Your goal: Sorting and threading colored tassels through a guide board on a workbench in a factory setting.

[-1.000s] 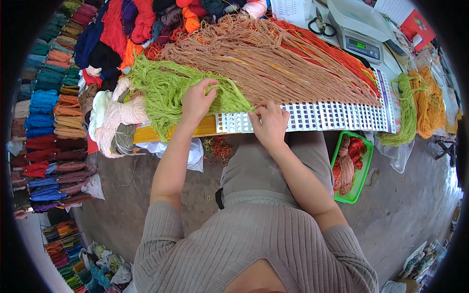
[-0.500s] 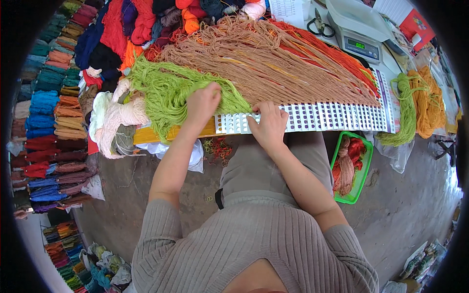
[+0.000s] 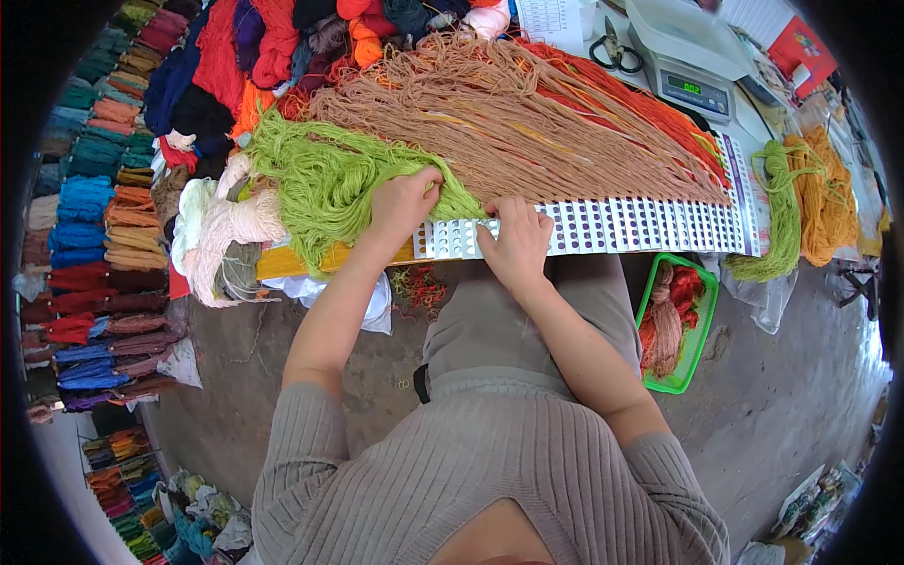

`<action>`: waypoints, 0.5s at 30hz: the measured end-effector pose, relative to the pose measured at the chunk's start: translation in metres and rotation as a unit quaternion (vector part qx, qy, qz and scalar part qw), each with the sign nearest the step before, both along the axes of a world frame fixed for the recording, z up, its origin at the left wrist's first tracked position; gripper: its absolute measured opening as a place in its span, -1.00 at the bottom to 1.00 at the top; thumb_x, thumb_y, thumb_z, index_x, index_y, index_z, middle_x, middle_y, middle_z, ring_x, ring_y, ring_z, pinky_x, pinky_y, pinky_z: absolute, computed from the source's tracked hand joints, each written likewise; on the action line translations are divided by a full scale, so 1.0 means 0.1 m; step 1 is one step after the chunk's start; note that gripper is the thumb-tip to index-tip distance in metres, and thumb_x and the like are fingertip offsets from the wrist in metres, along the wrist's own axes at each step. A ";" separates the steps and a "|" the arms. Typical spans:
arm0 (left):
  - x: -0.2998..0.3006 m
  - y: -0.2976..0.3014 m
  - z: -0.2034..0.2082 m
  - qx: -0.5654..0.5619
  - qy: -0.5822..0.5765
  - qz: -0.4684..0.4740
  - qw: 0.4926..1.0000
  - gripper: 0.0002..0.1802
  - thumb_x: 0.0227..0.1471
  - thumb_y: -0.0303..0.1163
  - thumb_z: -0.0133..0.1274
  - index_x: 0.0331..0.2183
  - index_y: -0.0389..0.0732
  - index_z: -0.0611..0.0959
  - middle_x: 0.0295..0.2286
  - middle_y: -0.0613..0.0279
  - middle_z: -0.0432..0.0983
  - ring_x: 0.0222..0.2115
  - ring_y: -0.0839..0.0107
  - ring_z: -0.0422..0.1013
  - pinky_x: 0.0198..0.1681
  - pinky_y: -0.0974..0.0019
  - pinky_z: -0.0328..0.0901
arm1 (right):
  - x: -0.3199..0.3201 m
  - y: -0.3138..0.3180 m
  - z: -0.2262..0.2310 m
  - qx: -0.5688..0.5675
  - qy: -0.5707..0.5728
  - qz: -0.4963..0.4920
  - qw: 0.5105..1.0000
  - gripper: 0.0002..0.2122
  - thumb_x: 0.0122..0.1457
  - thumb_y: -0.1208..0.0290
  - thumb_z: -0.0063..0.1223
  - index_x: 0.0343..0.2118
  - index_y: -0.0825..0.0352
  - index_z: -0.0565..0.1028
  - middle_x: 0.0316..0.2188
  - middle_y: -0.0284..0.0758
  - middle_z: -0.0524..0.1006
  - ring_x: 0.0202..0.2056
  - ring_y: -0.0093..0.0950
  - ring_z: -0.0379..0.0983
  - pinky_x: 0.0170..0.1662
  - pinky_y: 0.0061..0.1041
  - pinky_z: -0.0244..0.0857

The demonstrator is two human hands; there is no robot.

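Note:
Lime-green yarn [image 3: 315, 174] lies in a loose heap at the left of the table, its strands narrowing toward the edge of a white perforated card [image 3: 603, 224]. My left hand [image 3: 403, 202] is closed on some of these green strands, above the card's left end. Close by on the right, my right hand [image 3: 516, 237] rests on the card with bent fingers, beside the tip of the green yarn; exactly what its fingertips pinch is hidden. Tan yarn [image 3: 527, 122] fans out from the card's holes across the table, with red-orange yarn [image 3: 650, 104] behind it.
Black scissors [image 3: 617, 52] and a digital scale [image 3: 695, 89] stand at the back right. Green and mustard skeins [image 3: 824, 193] hang at the right edge. A green basket [image 3: 713, 315] with skeins is beside my right leg. Colourful skeins [image 3: 85, 221] fill the left side.
My left hand has moved slightly right and down, drawing nearer to my right hand with the green strands. My right hand stays nearly in place on the card.

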State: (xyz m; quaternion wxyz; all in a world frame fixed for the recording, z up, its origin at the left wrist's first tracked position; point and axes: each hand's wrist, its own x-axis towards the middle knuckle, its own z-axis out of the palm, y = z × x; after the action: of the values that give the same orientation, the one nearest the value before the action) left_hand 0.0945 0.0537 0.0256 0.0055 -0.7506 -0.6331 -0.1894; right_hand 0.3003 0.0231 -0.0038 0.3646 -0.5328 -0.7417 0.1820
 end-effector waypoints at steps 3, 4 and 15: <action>0.06 0.00 0.03 -0.008 0.007 0.024 1.000 -0.92 -0.04 -0.30 0.11 -0.40 0.01 0.59 -0.66 0.12 0.52 -0.59 0.09 0.49 -0.56 0.07 0.32 | 0.03 0.00 -0.01 0.007 -0.002 -0.008 1.000 -0.71 -0.11 0.37 0.19 -0.26 0.19 0.43 -0.33 -0.36 0.43 -0.19 -0.37 0.36 -0.09 -0.30 0.05; 0.04 0.00 0.06 -0.009 0.008 0.023 1.000 -0.92 -0.04 -0.30 0.11 -0.40 0.01 0.59 -0.66 0.12 0.52 -0.59 0.09 0.49 -0.56 0.07 0.32 | 0.03 0.00 -0.01 0.007 -0.002 -0.009 1.000 -0.71 -0.11 0.37 0.19 -0.26 0.19 0.43 -0.33 -0.36 0.43 -0.19 -0.37 0.36 -0.09 -0.30 0.05; 0.21 -0.01 0.31 -0.032 -0.098 0.086 0.991 -0.78 0.08 -0.22 0.09 -0.20 0.00 0.64 -0.47 0.06 0.58 -0.53 0.15 0.50 -0.47 0.14 0.32 | 0.04 -0.01 -0.01 -0.006 0.003 -0.003 1.000 -0.67 -0.10 0.38 0.19 -0.22 0.19 0.42 -0.30 -0.34 0.42 -0.18 -0.36 0.35 -0.09 -0.29 0.06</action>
State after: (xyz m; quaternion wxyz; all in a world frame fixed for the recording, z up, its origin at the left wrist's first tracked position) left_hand 0.1152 0.0526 0.0571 -0.0645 -0.6707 -0.6985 -0.2409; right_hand 0.3040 0.0221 -0.0044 0.3641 -0.5366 -0.7381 0.1863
